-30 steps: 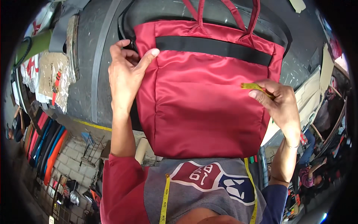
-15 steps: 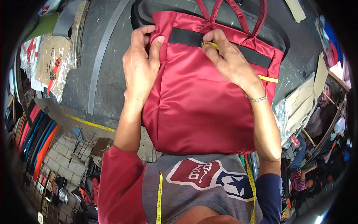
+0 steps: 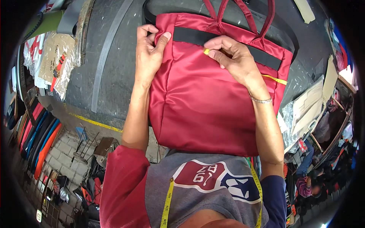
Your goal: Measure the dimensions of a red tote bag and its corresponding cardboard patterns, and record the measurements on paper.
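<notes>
A dark red satin tote bag (image 3: 209,114) with a black band (image 3: 192,36) across its upper front lies in front of me on a dark work surface. Its red handles (image 3: 247,17) stretch away from me. My left hand (image 3: 150,51) is closed on the bag's upper left edge, thumb on the front and fingertips at the side. Just below the black band, my right hand (image 3: 235,59) pinches the end of a yellow tape measure (image 3: 207,51). More of this tape shows past my right wrist at the bag's right side; the stretch between is hidden under my hand.
Another yellow tape measure (image 3: 167,203) hangs over my chest. Plastic-wrapped packages (image 3: 55,57) lie at the left, and cardboard pieces (image 3: 310,102) at the right. Coloured sheets or rolls (image 3: 38,136) stand lower left. A person in a striped top (image 3: 303,186) is at the far right.
My right hand has drawn the tape end slightly toward me, from the black band onto the red fabric. My left hand and the bag's left side have shifted a little right.
</notes>
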`<move>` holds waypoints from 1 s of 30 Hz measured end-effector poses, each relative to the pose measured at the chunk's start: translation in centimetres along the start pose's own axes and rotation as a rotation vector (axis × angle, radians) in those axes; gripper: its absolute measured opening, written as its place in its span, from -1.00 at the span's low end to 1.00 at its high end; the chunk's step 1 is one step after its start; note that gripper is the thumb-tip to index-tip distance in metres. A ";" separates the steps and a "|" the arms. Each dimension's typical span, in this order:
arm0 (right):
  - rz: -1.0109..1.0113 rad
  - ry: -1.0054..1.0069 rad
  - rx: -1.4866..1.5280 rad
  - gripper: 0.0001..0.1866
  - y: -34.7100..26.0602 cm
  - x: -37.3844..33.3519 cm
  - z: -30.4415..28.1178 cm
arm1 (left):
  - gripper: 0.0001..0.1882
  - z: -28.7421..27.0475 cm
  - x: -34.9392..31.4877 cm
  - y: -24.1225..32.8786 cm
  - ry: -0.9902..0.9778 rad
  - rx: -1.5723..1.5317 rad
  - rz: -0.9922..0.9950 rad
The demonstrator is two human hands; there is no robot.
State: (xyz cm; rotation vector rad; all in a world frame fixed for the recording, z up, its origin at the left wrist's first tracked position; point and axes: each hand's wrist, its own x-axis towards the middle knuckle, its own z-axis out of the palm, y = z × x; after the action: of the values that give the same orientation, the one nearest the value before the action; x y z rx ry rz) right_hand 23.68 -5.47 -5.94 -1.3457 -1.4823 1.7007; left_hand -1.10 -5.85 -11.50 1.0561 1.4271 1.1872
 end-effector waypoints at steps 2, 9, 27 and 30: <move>-0.094 -0.025 0.027 -0.78 -1.6 0.3 0.8 | -0.81 -0.1 -0.2 -0.5 -0.031 -0.046 0.077; 0.017 0.093 -0.191 -0.82 -2.2 5.6 3.9 | -0.90 0.3 -0.1 -0.4 -0.027 -0.081 0.011; 0.079 0.206 -0.350 -0.83 -1.5 6.8 5.5 | -0.79 0.6 -0.1 -0.3 -0.005 -0.141 -0.012; 0.089 0.194 -0.342 -0.82 -1.3 7.0 5.5 | -0.77 0.5 -0.1 -0.7 -0.018 -0.119 -0.011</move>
State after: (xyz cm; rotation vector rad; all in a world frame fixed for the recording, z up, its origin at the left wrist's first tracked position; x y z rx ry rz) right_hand 15.82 -1.50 -7.60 -1.7227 -1.6704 1.3610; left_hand -0.61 -5.92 -12.17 0.9734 1.3305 1.2363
